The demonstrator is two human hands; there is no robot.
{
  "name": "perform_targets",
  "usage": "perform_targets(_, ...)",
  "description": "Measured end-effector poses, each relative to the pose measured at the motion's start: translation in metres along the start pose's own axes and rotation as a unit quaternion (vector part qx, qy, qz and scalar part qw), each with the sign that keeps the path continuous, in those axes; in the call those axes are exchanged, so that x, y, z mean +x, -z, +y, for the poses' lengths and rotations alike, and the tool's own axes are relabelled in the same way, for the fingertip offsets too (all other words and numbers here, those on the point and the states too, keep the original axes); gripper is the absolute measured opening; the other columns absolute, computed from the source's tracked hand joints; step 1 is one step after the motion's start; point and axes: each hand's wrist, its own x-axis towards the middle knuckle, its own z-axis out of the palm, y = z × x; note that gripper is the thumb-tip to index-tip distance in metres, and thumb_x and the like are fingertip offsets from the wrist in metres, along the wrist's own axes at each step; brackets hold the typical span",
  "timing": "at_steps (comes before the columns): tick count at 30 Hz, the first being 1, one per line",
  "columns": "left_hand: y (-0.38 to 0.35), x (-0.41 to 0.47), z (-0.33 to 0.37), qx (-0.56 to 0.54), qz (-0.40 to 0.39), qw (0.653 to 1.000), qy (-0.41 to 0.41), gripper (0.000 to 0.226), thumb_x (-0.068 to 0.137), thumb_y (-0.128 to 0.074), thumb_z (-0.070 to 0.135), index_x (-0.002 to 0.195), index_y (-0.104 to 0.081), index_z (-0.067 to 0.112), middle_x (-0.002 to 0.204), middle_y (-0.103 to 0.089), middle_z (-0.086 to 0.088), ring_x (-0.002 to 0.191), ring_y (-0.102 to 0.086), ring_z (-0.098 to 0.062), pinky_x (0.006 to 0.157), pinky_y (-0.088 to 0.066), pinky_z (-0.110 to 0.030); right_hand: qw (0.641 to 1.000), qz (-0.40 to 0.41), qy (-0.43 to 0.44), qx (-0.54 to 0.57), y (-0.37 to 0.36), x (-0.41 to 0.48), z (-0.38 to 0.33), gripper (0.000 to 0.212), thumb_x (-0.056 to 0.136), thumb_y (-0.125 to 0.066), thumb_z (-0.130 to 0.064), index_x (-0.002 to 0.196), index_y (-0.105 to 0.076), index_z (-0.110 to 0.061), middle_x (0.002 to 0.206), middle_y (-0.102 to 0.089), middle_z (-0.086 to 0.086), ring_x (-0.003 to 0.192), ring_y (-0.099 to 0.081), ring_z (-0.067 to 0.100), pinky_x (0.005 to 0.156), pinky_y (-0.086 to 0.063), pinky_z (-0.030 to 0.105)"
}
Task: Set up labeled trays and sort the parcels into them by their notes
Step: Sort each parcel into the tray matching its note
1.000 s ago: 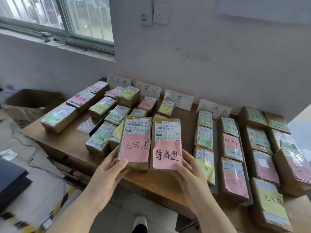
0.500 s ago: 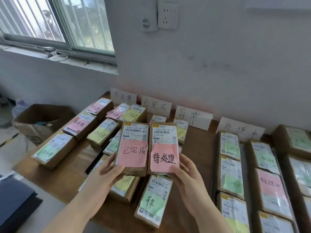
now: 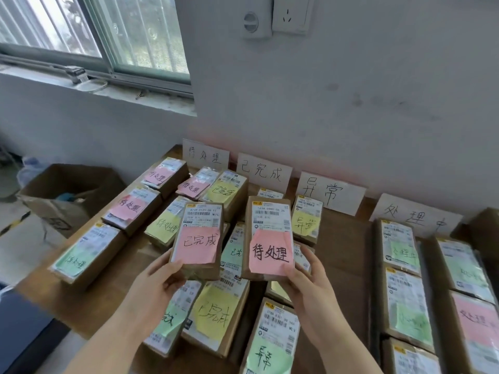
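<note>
My left hand (image 3: 159,282) grips the lower end of a brown parcel (image 3: 199,225) with a pink note reading 已完成. My right hand (image 3: 305,282) grips a second parcel (image 3: 270,220) with a pink note reading 待处理. Both are held upright above the wooden table (image 3: 343,244), slightly apart. Four white paper labels lean against the wall: 待处理 (image 3: 205,155), 已完成 (image 3: 263,171), 异常 (image 3: 330,191), 处理中 (image 3: 415,215). Several parcels with pink, yellow and green notes lie in rows in front of the labels.
A row of parcels (image 3: 399,247) fills the table's right side under the 处理中 label. An open cardboard box (image 3: 67,195) stands on the floor to the left. A window (image 3: 108,36) and a wall socket (image 3: 290,12) are above.
I have come closer to the table. The two parcels in my hands have drawn a little apart, and my view has tilted up toward the wall labels.
</note>
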Motion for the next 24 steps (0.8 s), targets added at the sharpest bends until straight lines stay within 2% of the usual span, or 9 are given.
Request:
perform_targets(3, 0.016, 0.025, 0.004, 0.005, -0.002, 1.000, 0.018, 0.031, 0.095, -0.049, 0.004, 0.123, -0.058, 0.014, 0.102, -0.073, -0.013, 0.100, -0.063, -0.028, 0.091, -0.047, -0.037, 0.999, 0.040, 0.021, 0.011, -0.005, -0.005, 0.003, 0.072, 0.076, -0.067, -0.010, 0.139, -0.038, -0.031, 0.114, -0.068, 0.012, 0.093, -0.070, 0.018, 0.086, -0.050, 0.033)
perform_targets(5, 0.025, 0.040, 0.007, 0.016, -0.019, 0.999, 0.043, 0.030, 0.095, -0.049, 0.005, 0.121, -0.060, 0.014, 0.101, -0.072, -0.015, 0.100, -0.063, -0.030, 0.093, -0.047, -0.042, 0.997, 0.069, 0.032, 0.014, -0.012, -0.010, 0.008, 0.076, 0.071, -0.068, -0.012, 0.139, -0.039, -0.030, 0.111, -0.070, 0.011, 0.093, -0.071, 0.017, 0.085, -0.050, 0.033)
perform_targets(9, 0.036, 0.059, 0.012, 0.055, -0.050, 0.994, 0.079, 0.020, 0.096, -0.050, 0.007, 0.105, -0.065, 0.018, 0.091, -0.075, -0.012, 0.094, -0.065, -0.030, 0.084, -0.050, -0.043, 0.991, 0.121, 0.040, 0.031, -0.033, -0.019, 0.025, 0.075, 0.072, -0.068, -0.009, 0.139, -0.039, -0.028, 0.114, -0.068, 0.012, 0.100, -0.068, 0.022, 0.087, -0.050, 0.034)
perform_targets(13, 0.050, 0.078, 0.009, 0.158, -0.093, 0.982, 0.050, 0.026, 0.096, -0.056, 0.026, 0.121, -0.059, 0.026, 0.105, -0.073, -0.003, 0.097, -0.069, -0.020, 0.079, -0.054, -0.037, 0.988, 0.142, 0.052, 0.036, -0.065, -0.020, 0.041, 0.055, 0.085, -0.063, -0.006, 0.133, -0.043, -0.025, 0.110, -0.070, 0.009, 0.098, -0.069, 0.019, 0.086, -0.052, 0.033)
perform_targets(15, 0.054, 0.084, 0.007, 0.254, -0.113, 0.960, 0.019, 0.037, 0.093, -0.058, 0.035, 0.130, -0.053, 0.031, 0.115, -0.069, -0.001, 0.102, -0.066, -0.019, 0.088, -0.053, -0.041, 0.986, 0.148, 0.059, 0.050, -0.082, -0.020, 0.046, 0.050, 0.084, -0.063, -0.006, 0.129, -0.046, -0.023, 0.109, -0.071, 0.009, 0.099, -0.069, 0.019, 0.086, -0.052, 0.033)
perform_targets(17, 0.056, 0.085, 0.008, 0.348, -0.118, 0.930, -0.027, 0.045, 0.093, -0.057, 0.038, 0.136, -0.048, 0.030, 0.118, -0.065, 0.003, 0.103, -0.062, -0.016, 0.089, -0.051, -0.038, 0.984, 0.154, 0.070, 0.063, -0.097, -0.020, 0.053, 0.049, 0.082, -0.063, -0.007, 0.127, -0.049, -0.021, 0.110, -0.070, 0.010, 0.101, -0.068, 0.020, 0.088, -0.051, 0.034)
perform_targets(20, 0.056, 0.086, 0.010, 0.401, -0.136, 0.904, -0.064, 0.050, 0.093, -0.058, 0.035, 0.140, -0.044, 0.027, 0.115, -0.062, 0.007, 0.098, -0.059, -0.011, 0.081, -0.049, -0.031, 0.981, 0.166, 0.082, 0.063, -0.113, -0.022, 0.063, 0.045, 0.082, -0.063, -0.006, 0.123, -0.052, -0.021, 0.112, -0.069, 0.010, 0.104, -0.067, 0.020, 0.088, -0.052, 0.032)
perform_targets(22, 0.059, 0.087, 0.009, 0.411, -0.151, 0.897, -0.061, 0.054, 0.092, -0.059, 0.032, 0.142, -0.041, 0.025, 0.109, -0.059, 0.008, 0.093, -0.058, -0.008, 0.071, -0.046, -0.025, 0.980, 0.168, 0.088, 0.054, -0.120, -0.025, 0.067, 0.043, 0.084, -0.062, -0.005, 0.123, -0.052, -0.021, 0.115, -0.068, 0.009, 0.107, -0.066, 0.020, 0.088, -0.053, 0.031)
perform_targets(24, 0.060, 0.089, 0.007, 0.420, -0.168, 0.890, -0.049, 0.059, 0.091, -0.061, 0.032, 0.145, -0.037, 0.023, 0.111, -0.059, 0.007, 0.092, -0.059, -0.007, 0.066, -0.046, -0.021, 0.979, 0.173, 0.094, 0.051, -0.123, -0.027, 0.069, 0.044, 0.085, -0.062, -0.006, 0.125, -0.052, -0.021, 0.116, -0.068, 0.009, 0.108, -0.065, 0.020, 0.090, -0.052, 0.033)
